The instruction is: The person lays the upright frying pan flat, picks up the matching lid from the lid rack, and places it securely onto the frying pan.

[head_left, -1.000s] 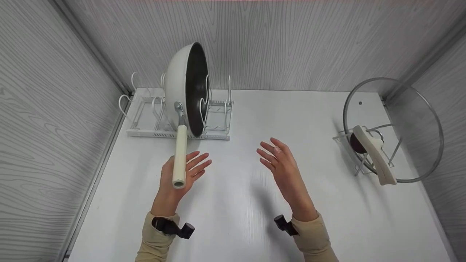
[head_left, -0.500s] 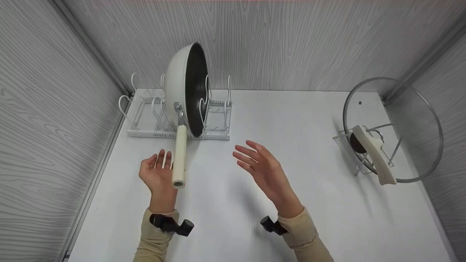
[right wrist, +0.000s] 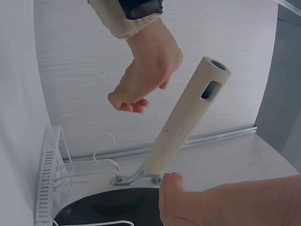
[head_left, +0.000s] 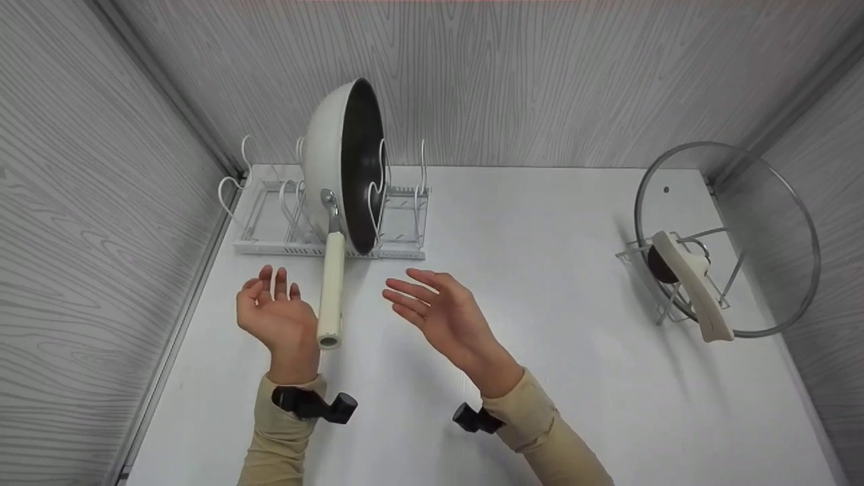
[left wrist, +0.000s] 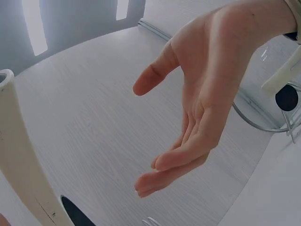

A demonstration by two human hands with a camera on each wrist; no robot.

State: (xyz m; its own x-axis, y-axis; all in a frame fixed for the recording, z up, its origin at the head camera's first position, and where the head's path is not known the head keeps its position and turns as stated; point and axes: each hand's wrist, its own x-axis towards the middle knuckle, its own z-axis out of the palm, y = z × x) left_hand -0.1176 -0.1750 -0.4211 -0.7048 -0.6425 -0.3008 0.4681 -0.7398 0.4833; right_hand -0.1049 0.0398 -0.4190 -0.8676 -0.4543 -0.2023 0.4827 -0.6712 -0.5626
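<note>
A cream wok [head_left: 322, 155] with a dark inside stands on its edge in a white wire rack [head_left: 270, 248]. Its pale handle [head_left: 331, 290] points toward me, between my two hands. My left hand [head_left: 280, 327] is left of the handle, palm up, fingers loosely bent, holding nothing. To the right of the handle hovers my right hand [head_left: 452, 320], fingers extended toward it and apart from it. The left wrist view shows the right hand [left wrist: 211, 94] with thumb and fingers spread. In the right wrist view the left hand [right wrist: 148, 68] appears beside the handle [right wrist: 188, 117], not gripping it.
A glass lid [head_left: 815, 236] with a cream handle [head_left: 695, 290] leans on a small wire stand [head_left: 665, 310] at the right. Grey wood-grain panels [head_left: 506, 81] wall the white tabletop [head_left: 526, 202] at the back and both sides.
My right hand has moved left toward the wok's handle. My left hand has shifted left from beneath the handle, its fingers bending more. Wok, rack and lid stay put.
</note>
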